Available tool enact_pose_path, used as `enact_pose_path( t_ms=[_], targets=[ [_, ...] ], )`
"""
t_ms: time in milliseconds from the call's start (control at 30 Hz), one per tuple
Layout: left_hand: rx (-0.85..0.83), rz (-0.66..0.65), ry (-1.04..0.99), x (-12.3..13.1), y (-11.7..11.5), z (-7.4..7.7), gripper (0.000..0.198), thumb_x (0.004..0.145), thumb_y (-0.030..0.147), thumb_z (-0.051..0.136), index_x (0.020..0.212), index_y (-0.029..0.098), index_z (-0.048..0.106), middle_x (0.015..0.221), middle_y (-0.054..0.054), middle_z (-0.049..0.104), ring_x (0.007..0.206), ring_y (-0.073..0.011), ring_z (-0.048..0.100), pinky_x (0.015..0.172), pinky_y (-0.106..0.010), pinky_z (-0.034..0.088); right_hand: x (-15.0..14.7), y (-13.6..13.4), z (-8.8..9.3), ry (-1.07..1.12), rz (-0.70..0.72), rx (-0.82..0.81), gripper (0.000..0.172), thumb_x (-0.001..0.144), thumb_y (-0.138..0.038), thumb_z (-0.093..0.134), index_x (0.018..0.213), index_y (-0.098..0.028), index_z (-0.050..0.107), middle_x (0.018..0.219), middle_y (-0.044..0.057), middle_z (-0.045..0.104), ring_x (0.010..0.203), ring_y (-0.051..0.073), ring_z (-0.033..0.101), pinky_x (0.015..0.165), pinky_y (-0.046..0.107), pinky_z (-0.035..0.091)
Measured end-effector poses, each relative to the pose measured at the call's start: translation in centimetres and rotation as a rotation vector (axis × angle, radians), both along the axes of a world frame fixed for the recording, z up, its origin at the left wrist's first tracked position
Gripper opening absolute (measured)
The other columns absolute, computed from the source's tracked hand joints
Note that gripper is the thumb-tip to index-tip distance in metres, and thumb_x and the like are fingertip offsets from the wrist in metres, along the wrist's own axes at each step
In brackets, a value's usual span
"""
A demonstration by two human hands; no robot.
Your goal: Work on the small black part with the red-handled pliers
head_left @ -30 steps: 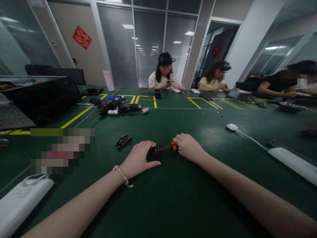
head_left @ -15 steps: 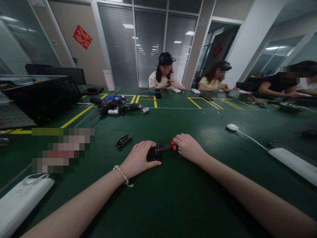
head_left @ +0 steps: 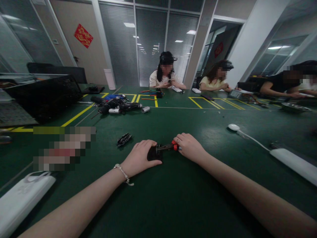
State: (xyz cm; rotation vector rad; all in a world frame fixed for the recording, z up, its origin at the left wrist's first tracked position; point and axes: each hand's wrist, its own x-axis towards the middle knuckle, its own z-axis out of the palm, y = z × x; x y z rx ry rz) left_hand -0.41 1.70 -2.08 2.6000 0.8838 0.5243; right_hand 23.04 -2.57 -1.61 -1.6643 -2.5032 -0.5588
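Note:
On the green table lies a small dark, flat part (head_left: pixel 154 155), its kind too dim to make out. My left hand (head_left: pixel 138 154) grips its left side, thumb along the near edge and fingers along the far one. In my right hand (head_left: pixel 187 146) are needle-nose pliers (head_left: pixel 168 147) with red handles. Their jaws reach left over the dark part and seem to meet small light details on it; whether they pinch anything cannot be seen. Beyond my left hand sits a small black piece with ridged edges (head_left: pixel 124 139), touched by neither hand.
A tangle of black tools and cables (head_left: pixel 116 106) lies at the far left, near a dark monitor (head_left: pixel 47 96). White power strips (head_left: pixel 292 162) flank my arms, one with a white plug (head_left: pixel 233 127). Several people sit across the table, one person (head_left: pixel 166 74) straight ahead.
The pliers' jaws tilt slightly differently over the dark part. Both hands keep nearly the same place; the whole view has shifted a little.

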Motion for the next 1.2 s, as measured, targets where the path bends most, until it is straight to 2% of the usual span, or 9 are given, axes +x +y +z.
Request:
enact_pose_path(
  t_ms=[1200],
  targets=[
    [-0.008, -0.002, -0.003, -0.09, 0.02, -0.06, 0.055, 0.066, 0.056, 0.057, 0.108, 0.023, 0.045, 0.110, -0.004, 0.051, 0.102, -0.0258, 0.046, 0.086, -0.040, 0.035, 0.17, 0.17, -0.16, -0.013, 0.004, 0.007, 0.026, 0.068, -0.016, 0.052, 0.094, -0.013, 0.054, 0.085, 0.008, 0.054, 0.075, 0.017, 0.045, 0.067, 0.028, 0.033]
  ],
)
